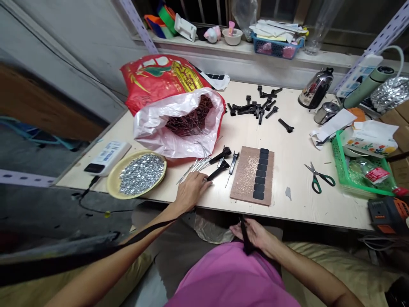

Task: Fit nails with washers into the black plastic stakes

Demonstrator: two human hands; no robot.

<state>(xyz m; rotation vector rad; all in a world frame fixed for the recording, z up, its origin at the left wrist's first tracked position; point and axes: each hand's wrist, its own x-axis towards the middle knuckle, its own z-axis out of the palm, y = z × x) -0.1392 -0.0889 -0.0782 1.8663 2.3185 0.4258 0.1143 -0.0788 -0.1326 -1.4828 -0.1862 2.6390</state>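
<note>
Right hand (254, 233) pinches a limp black strip (245, 236) at six o'clock.
Left hand (191, 192) lies open at seven o'clock, just beside a black T-shaped plastic piece (219, 170).

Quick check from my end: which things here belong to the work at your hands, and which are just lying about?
Part of the work:
left hand, beside the steel pins and a black part
right hand, holding a black piece
pile of black parts

Just lying about:
green-handled scissors
steel kettle
green plastic basket
</note>
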